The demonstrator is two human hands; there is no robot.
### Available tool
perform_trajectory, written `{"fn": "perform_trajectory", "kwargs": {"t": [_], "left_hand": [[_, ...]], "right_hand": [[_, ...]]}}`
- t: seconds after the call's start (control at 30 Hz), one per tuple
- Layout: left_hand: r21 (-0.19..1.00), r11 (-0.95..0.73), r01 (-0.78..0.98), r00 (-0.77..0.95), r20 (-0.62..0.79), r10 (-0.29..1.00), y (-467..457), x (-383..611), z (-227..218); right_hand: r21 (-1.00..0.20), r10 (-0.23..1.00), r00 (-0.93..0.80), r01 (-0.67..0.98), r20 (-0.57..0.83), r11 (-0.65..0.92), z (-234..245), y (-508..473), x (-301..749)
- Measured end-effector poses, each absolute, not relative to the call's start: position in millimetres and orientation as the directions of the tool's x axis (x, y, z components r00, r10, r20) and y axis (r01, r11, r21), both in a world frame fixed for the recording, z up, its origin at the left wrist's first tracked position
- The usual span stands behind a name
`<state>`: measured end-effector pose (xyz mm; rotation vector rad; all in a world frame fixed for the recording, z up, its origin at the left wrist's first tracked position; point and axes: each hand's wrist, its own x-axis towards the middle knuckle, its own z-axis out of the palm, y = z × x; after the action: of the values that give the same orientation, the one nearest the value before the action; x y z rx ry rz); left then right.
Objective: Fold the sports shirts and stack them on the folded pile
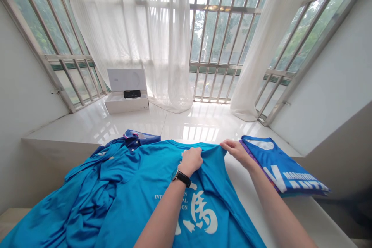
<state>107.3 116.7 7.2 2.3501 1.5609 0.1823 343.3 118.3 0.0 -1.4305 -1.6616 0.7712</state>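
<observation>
far left: an open white box with a black device in it stands on the glossy white ledge, in front of the sheer curtain and the barred window. nearer, at lower left: a loose heap of blue garments lies crumpled and unfolded, a dark blue collar showing at its far end. centre: the blue t-shirt lies spread flat, print side up, white lettering visible, overlapping the heap on its left side. left hand, with a black wristwatch on the wrist, is closed in a fist on a gather of cloth at the shirt's far edge. right hand, just beside it, has fingers pinched shut on the same far edge at the corner, lifting it slightly off the ledge. far right: a folded stack of shirts, blue with white print on top and a purple edge beneath, sits squared up and apart from the work. assessment: the stack reads as finished pieces; the shirt in hand shows no completed fold; the heap at left remains untouched.
</observation>
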Motion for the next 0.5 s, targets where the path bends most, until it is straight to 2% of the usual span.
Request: {"fn": "perform_trajectory", "kwargs": {"t": [0.13,0.3,0.4,0.5], "left_hand": [[0.328,-0.336,0.883,0.378,-0.074,0.923,117,108,8],[0.351,-0.310,0.884,0.355,-0.069,0.932,117,108,7],[0.378,-0.287,0.880,0.337,-0.072,0.939,116,107,7],[0.391,-0.299,0.870,0.352,-0.070,0.933,116,106,8]], "right_hand": [[-0.553,0.973,-0.028,0.819,0.229,0.154,-15,125,351],[-0.270,0.991,0.012,0.962,0.136,0.026,-21,122,351],[-0.189,0.988,0.077,0.981,0.130,-0.051,-16,117,347],[-0.179,0.984,0.126,0.979,0.128,-0.102,-15,116,346]]}}
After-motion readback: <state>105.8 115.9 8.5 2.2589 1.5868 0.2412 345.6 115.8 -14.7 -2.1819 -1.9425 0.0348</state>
